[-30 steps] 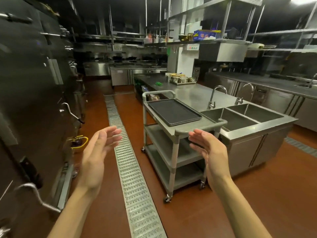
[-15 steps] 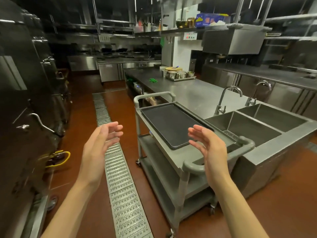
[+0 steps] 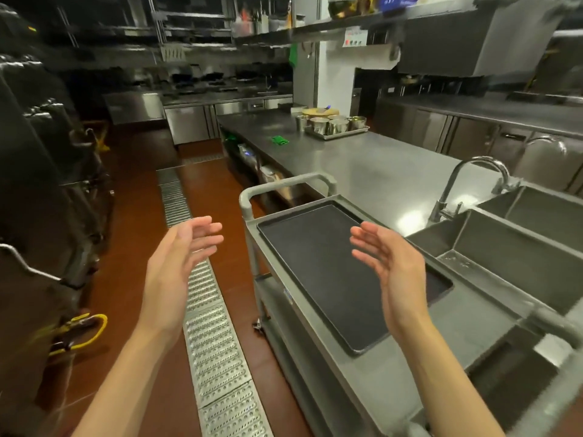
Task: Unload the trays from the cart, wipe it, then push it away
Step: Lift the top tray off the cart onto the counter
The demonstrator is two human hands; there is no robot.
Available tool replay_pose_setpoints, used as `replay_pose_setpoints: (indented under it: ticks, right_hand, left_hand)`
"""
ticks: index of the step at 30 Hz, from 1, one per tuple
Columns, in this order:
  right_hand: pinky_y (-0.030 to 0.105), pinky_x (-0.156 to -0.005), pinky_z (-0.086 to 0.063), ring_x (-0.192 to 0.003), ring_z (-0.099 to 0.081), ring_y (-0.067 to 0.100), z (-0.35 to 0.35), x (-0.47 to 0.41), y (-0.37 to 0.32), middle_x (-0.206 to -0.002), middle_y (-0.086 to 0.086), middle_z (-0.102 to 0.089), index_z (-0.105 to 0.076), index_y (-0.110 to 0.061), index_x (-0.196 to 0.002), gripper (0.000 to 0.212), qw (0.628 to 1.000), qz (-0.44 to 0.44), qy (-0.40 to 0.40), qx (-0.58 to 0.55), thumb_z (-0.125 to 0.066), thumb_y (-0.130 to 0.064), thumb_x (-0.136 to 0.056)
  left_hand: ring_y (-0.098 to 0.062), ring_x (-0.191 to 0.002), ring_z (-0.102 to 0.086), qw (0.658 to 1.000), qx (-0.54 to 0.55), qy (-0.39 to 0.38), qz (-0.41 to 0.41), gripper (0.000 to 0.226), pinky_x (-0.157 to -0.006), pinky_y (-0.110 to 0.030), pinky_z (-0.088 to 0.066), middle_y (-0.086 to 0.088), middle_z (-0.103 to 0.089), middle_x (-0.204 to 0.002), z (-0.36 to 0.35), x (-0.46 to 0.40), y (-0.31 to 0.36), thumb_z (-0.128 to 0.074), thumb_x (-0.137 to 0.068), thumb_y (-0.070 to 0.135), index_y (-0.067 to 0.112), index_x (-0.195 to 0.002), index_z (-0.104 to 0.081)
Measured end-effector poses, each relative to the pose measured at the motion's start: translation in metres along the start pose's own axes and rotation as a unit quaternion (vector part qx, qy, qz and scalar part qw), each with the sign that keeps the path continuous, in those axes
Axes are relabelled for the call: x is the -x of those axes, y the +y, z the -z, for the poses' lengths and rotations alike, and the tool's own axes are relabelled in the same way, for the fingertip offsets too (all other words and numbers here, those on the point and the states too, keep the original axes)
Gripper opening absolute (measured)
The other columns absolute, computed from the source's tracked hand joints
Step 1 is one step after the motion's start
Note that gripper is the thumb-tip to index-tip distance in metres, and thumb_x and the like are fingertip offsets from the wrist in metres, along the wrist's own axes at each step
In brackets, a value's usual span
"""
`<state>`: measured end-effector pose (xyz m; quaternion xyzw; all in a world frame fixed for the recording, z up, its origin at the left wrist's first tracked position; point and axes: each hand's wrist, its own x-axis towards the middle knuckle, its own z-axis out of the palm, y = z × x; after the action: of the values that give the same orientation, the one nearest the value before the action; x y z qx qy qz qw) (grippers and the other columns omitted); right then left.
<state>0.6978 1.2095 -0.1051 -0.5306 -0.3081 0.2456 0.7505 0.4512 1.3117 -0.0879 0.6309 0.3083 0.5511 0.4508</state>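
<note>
A grey three-shelf cart (image 3: 407, 361) stands against the steel counter, close in front of me. A flat black tray (image 3: 315, 263) lies on its top shelf. My left hand (image 3: 176, 260) hovers open over the floor to the left of the cart, palm turned inward. My right hand (image 3: 391, 266) hovers open above the tray's right half, palm facing left, touching nothing. The cart's far handle (image 3: 284, 186) arches at the far end. Its lower shelves look bare where they show.
A double sink (image 3: 511, 247) with a tap (image 3: 463, 181) adjoins the cart on the right. The steel counter (image 3: 378, 165) holds a green cloth (image 3: 280, 140) and a tray of metal cups (image 3: 334, 124). A floor drain grate (image 3: 205, 294) runs left of the cart. Dark oven doors (image 3: 34, 184) line the left.
I have walked closer to the cart, which now fills the lower right. My right hand has come over the tray. Both hands stay open and apart.
</note>
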Motion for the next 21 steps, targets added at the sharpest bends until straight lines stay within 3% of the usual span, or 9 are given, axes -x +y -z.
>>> replay_pose_setpoints:
  ticks: [7, 11, 16, 21]
  right_hand:
    - [0.044, -0.095, -0.054, -0.104, -0.071, 0.024, -0.042, -0.094, 0.066, -0.104, 0.007, -0.077, -0.075, -0.015, -0.104, 0.030, 0.993, -0.003, 0.119, 0.002, -0.052, -0.031, -0.091]
    - [0.044, -0.094, -0.054, -0.104, -0.070, 0.026, -0.041, -0.122, 0.093, -0.104, 0.009, -0.076, -0.074, -0.013, -0.103, 0.024, 0.978, -0.011, 0.208, 0.014, -0.051, -0.018, -0.100]
    - [0.042, -0.090, -0.055, -0.103, -0.070, 0.030, -0.032, -0.151, 0.121, -0.102, 0.011, -0.076, -0.074, -0.011, -0.102, 0.025, 0.952, -0.026, 0.303, 0.024, -0.048, -0.013, -0.101]
    - [0.042, -0.087, -0.058, -0.100, -0.071, 0.026, -0.035, -0.178, 0.155, -0.102, 0.011, -0.076, -0.073, -0.014, -0.099, 0.020, 0.935, -0.041, 0.351, 0.029, -0.053, -0.016, -0.099]
  left_hand:
    - [-0.026, -0.109, -0.065, 0.990, 0.031, -0.132, 0.041, 0.046, -0.102, -0.053, -0.046, -0.011, -0.069, -0.116, -0.035, -0.157, -0.107, -0.033, -0.097, 0.042, 0.012, -0.120, -0.060]
    - [-0.026, -0.109, -0.065, 0.971, 0.046, -0.225, 0.061, 0.043, -0.102, -0.052, -0.047, -0.011, -0.069, -0.116, -0.074, -0.223, -0.154, -0.036, -0.097, 0.045, 0.016, -0.117, -0.062]
    - [-0.027, -0.108, -0.065, 0.942, 0.055, -0.320, 0.084, 0.044, -0.100, -0.047, -0.049, -0.012, -0.068, -0.116, -0.123, -0.272, -0.208, -0.036, -0.098, 0.038, 0.010, -0.119, -0.062]
    - [-0.023, -0.106, -0.066, 0.907, 0.038, -0.413, 0.071, 0.039, -0.096, -0.043, -0.049, -0.005, -0.070, -0.114, -0.162, -0.307, -0.263, -0.040, -0.096, 0.044, 0.021, -0.113, -0.065]
